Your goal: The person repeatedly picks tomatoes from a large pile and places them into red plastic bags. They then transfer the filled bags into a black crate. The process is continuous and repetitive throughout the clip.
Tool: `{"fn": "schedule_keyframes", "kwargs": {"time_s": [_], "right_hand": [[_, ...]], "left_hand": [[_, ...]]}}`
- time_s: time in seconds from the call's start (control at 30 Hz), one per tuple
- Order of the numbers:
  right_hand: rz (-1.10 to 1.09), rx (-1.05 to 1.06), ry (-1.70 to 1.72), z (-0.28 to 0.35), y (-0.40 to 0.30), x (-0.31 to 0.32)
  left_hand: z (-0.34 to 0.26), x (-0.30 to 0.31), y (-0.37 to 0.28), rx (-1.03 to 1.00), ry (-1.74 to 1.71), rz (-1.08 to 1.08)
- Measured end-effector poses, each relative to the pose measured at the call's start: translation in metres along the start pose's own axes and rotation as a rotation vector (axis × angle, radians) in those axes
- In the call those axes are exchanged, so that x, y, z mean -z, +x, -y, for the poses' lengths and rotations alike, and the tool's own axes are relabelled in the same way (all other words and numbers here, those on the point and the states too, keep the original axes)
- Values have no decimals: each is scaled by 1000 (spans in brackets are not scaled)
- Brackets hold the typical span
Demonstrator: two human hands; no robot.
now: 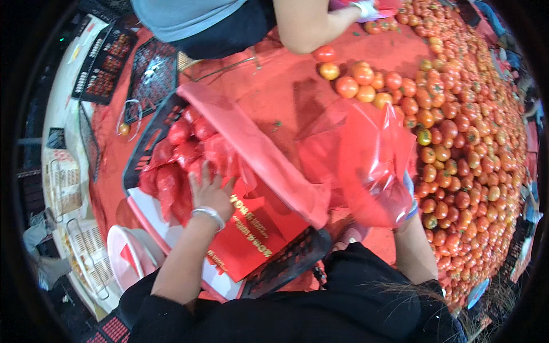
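My left hand [211, 195], a silver bangle at its wrist, rests with spread fingers on red plastic-wrapped bundles [176, 150] of what look like tomatoes. They lie in a dark plastic crate [281, 263]. In the same crate is a red printed sheet or flat bag [253, 231] with gold writing, just under that wrist. A thin red plastic bag [373, 171] hangs from my gloved right hand [410, 197]; its film hides most of the fingers. The bag is partly blurred. A large heap of tomatoes [463, 163] spreads beside that hand.
Ahead, another person's arm [304, 25] reaches toward the tomatoes. Red sheeting [266, 90] covers the ground. A pink-white bucket [133, 253] stands left of the crate. Farther left are a black tray [154, 73] and beige baskets [90, 253]. Pink cloth [257, 150] drapes over the crate's far side.
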State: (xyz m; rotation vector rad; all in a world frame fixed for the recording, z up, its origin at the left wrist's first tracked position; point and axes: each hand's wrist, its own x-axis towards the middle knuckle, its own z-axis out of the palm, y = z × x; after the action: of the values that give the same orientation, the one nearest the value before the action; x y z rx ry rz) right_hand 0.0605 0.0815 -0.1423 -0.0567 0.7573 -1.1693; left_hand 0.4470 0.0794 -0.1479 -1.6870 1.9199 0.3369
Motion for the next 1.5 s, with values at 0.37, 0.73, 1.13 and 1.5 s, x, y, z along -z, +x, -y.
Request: {"fn": "schedule_keyframes", "kwargs": {"time_s": [0.37,0.73,1.13,1.5], "right_hand": [[367,-237,-628,-40,-34,-116],[544,-370,-498,-18,-50,-61],[176,-226,-741,-29,-66,-11],[-741,304,-1560,-35,-141,195]], "left_hand": [[-95,102,-56,-640,-941,-827],[18,49,26,-310,-658,-193],[-49,-64,49,-107,-558,-647],[-42,-108,68,177,-718,-952]]}}
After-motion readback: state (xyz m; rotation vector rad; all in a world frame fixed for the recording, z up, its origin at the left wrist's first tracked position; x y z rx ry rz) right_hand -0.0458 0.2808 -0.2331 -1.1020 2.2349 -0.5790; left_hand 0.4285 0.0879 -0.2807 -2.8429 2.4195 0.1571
